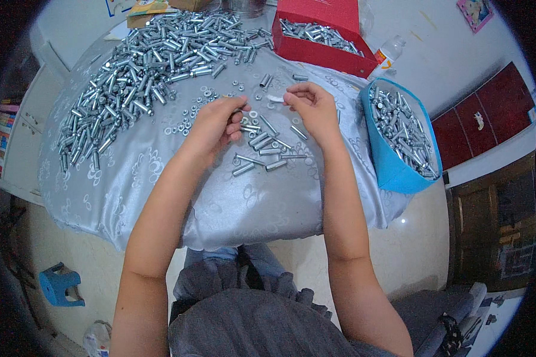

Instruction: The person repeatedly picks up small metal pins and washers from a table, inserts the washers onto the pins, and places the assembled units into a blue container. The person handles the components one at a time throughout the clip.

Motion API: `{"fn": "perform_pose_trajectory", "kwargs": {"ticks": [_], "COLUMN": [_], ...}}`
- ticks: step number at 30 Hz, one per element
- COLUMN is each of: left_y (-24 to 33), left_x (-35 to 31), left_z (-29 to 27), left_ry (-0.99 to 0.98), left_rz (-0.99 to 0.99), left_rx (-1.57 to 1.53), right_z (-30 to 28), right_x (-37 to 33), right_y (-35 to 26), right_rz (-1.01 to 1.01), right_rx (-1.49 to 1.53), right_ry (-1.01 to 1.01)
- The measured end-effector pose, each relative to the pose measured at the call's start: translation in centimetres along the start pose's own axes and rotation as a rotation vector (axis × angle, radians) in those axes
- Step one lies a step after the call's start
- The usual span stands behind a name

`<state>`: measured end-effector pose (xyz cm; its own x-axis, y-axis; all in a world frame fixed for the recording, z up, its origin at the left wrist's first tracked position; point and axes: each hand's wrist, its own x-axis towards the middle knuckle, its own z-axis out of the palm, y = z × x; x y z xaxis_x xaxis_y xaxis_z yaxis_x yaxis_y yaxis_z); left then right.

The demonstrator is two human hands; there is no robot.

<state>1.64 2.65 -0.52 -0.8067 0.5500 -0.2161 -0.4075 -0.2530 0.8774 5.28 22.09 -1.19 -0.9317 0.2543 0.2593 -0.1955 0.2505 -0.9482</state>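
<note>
The right hand point(315, 110), fingers clamped on a white strip point(274, 99), could drop it among bolts point(276, 165) if its pinch slackens; the left hand point(219, 122) curls its fingers, hold unclear.

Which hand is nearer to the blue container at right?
Right. The right hand is left of the blue container, with a gap between them; the left hand is farther left, beyond the right hand.

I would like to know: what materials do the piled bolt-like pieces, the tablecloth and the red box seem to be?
Bolt-like pieces: metal, probably plated steel; silvery, with bright highlights.
Tablecloth: shiny, satin-like grey fabric; it drapes in glossy folds.
Red box: perhaps cardboard, smooth-coated; flat, thin panels suggest it.
</note>
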Motion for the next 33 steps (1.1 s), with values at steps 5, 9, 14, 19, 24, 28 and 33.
{"fn": "perform_pose_trajectory", "kwargs": {"ticks": [5,9,14,19,24,28,33], "left_y": [-0.7,-0.3,-0.5,-0.8,-0.3,-0.2,-0.5], "left_x": [0.7,0.1,0.3,0.4,0.3,0.5,1.0], "left_z": [-0.2,0.5,0.4,0.2,0.1,-0.1,-0.7], "left_ry": [0.025,0.064,-0.046,-0.051,0.015,0.032,0.106], "left_rz": [0.076,0.081,0.086,0.086,0.087,0.092,0.231], "left_rx": [0.073,0.084,0.060,0.080,0.067,0.068,0.281], "right_z": [0.1,0.5,1.1,1.4,1.1,0.9,0.9], "right_x": [-0.3,-0.5,-0.7,-1.0,-0.8,-0.8,-0.8], "right_y": [-1.1,-1.4,-1.0,-1.2,-1.6,-1.6,-1.7], "right_rz": [0.053,0.055,0.033,0.028,0.050,0.062,0.055], "right_rx": [0.177,0.229,0.226,0.236,0.205,0.223,0.190], "right_ry": [-0.075,-0.143,-0.217,-0.233,-0.204,-0.177,-0.163]}}
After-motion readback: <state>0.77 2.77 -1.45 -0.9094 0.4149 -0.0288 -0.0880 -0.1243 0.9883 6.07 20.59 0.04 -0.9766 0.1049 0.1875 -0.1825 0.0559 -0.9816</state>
